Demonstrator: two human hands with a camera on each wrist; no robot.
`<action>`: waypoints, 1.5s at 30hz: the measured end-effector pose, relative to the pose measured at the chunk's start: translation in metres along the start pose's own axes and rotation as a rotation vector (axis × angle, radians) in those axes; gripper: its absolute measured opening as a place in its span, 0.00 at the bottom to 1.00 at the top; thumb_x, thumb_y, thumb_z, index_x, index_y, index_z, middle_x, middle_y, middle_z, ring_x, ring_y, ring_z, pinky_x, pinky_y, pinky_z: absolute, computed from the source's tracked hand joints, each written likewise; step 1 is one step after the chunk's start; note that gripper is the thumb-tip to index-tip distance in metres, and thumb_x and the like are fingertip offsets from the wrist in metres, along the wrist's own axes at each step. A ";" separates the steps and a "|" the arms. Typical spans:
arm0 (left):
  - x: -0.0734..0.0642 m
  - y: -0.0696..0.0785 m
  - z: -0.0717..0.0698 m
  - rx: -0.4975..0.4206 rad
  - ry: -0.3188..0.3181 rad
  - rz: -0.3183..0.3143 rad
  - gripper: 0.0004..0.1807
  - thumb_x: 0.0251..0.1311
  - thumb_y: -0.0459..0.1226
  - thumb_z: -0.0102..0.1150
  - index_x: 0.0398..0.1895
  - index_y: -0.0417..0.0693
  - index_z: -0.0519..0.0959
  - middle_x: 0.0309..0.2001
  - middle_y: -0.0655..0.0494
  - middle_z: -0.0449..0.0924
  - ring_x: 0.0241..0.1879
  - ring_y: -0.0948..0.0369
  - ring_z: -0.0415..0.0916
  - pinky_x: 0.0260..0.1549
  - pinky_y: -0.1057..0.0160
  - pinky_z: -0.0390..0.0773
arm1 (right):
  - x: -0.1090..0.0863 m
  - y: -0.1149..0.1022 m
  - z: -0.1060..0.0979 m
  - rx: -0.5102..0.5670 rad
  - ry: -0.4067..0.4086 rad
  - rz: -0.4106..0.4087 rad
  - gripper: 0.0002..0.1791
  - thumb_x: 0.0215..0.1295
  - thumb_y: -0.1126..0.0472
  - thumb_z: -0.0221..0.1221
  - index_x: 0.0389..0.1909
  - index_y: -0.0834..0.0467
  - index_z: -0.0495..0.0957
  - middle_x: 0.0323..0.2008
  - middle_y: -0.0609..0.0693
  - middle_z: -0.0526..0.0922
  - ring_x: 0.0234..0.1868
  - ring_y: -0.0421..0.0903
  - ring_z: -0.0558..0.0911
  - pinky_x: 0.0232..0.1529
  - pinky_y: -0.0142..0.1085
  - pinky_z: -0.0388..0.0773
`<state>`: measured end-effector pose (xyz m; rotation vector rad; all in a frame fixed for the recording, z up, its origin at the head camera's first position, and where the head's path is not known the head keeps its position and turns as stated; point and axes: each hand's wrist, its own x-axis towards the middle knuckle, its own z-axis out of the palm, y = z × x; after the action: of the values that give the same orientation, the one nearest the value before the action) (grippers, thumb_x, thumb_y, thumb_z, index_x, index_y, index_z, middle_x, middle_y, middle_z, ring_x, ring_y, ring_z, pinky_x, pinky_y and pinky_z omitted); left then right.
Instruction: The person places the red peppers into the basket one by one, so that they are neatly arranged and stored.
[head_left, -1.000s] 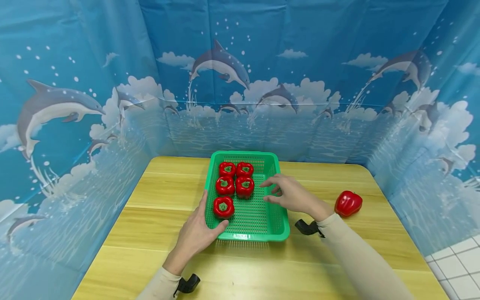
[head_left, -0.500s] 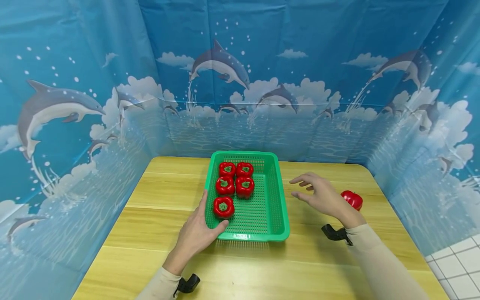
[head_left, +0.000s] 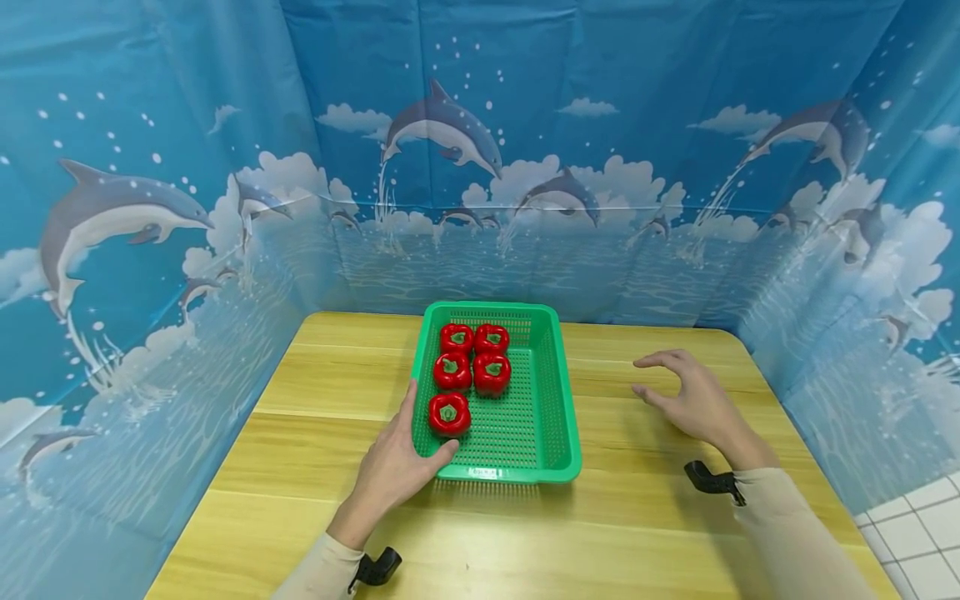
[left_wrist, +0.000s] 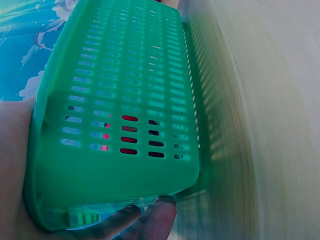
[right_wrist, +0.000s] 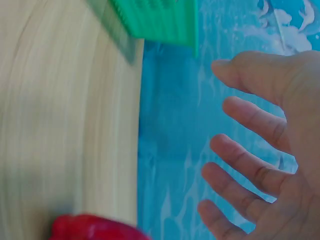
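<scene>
A green plastic basket [head_left: 517, 437] with slotted walls stands on the table. Several red bell peppers [head_left: 450, 415] sit in it, stems up, along its left and back. My left hand [head_left: 392, 467] holds the basket's front left corner, thumb over the rim and fingers along the outer wall; the left wrist view shows fingertips [left_wrist: 161, 217] against the basket's outside. To the right of the basket, my right hand [head_left: 697, 402] hangs above the table with fingers apart and nothing in them. A further red pepper [right_wrist: 97, 229] shows at the bottom of the right wrist view; the right hand hides it in the head view.
The wooden table [head_left: 315, 400] reaches back to a blue dolphin-print curtain [head_left: 480, 242], which also encloses both sides. White tiles [head_left: 911, 533] show at the lower right. A black camera mount sits on each wrist.
My right hand has drawn back from above the basket and moved right, over the loose pepper, which the head view no longer shows. The left hand and basket have stayed in place.
</scene>
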<state>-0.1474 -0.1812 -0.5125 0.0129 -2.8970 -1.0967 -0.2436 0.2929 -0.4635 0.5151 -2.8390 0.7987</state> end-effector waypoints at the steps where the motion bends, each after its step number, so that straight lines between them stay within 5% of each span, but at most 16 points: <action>1: 0.000 0.000 0.000 0.001 0.002 0.002 0.68 0.71 0.65 0.75 1.00 0.60 0.42 0.90 0.36 0.67 0.80 0.27 0.77 0.65 0.21 0.85 | -0.002 0.004 0.000 -0.002 0.005 0.001 0.25 0.79 0.53 0.76 0.71 0.57 0.87 0.73 0.69 0.81 0.60 0.69 0.87 0.60 0.67 0.85; 5: 0.001 -0.001 0.002 0.000 0.002 -0.004 0.67 0.71 0.65 0.75 1.00 0.61 0.42 0.90 0.37 0.67 0.80 0.27 0.77 0.66 0.21 0.84 | -0.008 0.019 0.000 -0.021 0.028 -0.007 0.28 0.77 0.53 0.78 0.72 0.57 0.87 0.73 0.69 0.81 0.39 0.55 0.85 0.44 0.50 0.86; 8: 0.001 -0.001 0.002 0.000 0.002 -0.009 0.68 0.71 0.65 0.75 1.01 0.61 0.42 0.90 0.37 0.67 0.80 0.27 0.77 0.66 0.21 0.84 | -0.012 0.031 0.001 -0.026 0.038 -0.009 0.31 0.75 0.53 0.79 0.73 0.60 0.85 0.75 0.71 0.79 0.54 0.64 0.87 0.55 0.62 0.87; 11: 0.001 0.000 0.002 -0.004 0.001 -0.016 0.67 0.71 0.65 0.75 1.01 0.62 0.42 0.91 0.38 0.66 0.80 0.27 0.77 0.67 0.21 0.84 | -0.016 0.044 0.004 -0.029 0.040 -0.013 0.35 0.72 0.53 0.81 0.74 0.62 0.84 0.77 0.74 0.76 0.73 0.79 0.76 0.66 0.80 0.77; 13: 0.001 0.000 0.001 -0.005 0.002 -0.015 0.67 0.72 0.64 0.75 1.01 0.62 0.42 0.91 0.37 0.66 0.80 0.27 0.77 0.66 0.21 0.84 | -0.019 0.051 0.006 -0.029 0.037 -0.012 0.37 0.70 0.54 0.82 0.75 0.63 0.82 0.78 0.76 0.74 0.76 0.83 0.71 0.67 0.84 0.73; 17: 0.001 0.000 0.001 -0.010 0.001 -0.019 0.67 0.72 0.63 0.76 1.01 0.62 0.42 0.91 0.38 0.66 0.80 0.27 0.77 0.65 0.21 0.84 | -0.023 0.061 0.007 -0.013 0.040 0.009 0.41 0.68 0.56 0.83 0.78 0.64 0.79 0.80 0.79 0.70 0.76 0.87 0.66 0.64 0.86 0.71; 26: 0.001 0.001 0.001 -0.021 -0.002 -0.020 0.67 0.72 0.63 0.76 1.01 0.63 0.42 0.91 0.39 0.66 0.80 0.28 0.77 0.65 0.21 0.85 | -0.030 0.080 0.008 -0.056 0.045 0.096 0.42 0.73 0.56 0.81 0.80 0.68 0.75 0.78 0.83 0.68 0.71 0.84 0.70 0.56 0.78 0.86; 37: 0.001 0.000 0.000 -0.011 0.006 -0.018 0.67 0.72 0.63 0.76 1.01 0.62 0.42 0.91 0.39 0.66 0.79 0.28 0.78 0.63 0.22 0.86 | -0.035 0.099 0.014 -0.051 0.071 0.130 0.41 0.71 0.66 0.79 0.81 0.66 0.74 0.73 0.83 0.70 0.66 0.84 0.74 0.56 0.81 0.85; 45: 0.001 -0.001 0.001 -0.014 0.008 -0.011 0.66 0.72 0.64 0.75 1.00 0.62 0.42 0.91 0.39 0.67 0.79 0.28 0.78 0.63 0.22 0.86 | -0.036 0.100 0.015 -0.044 0.074 0.197 0.45 0.73 0.62 0.79 0.84 0.69 0.68 0.68 0.82 0.72 0.62 0.82 0.76 0.56 0.81 0.86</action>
<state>-0.1484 -0.1808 -0.5139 0.0328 -2.8863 -1.1155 -0.2475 0.3751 -0.5318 0.1972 -2.8625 0.7677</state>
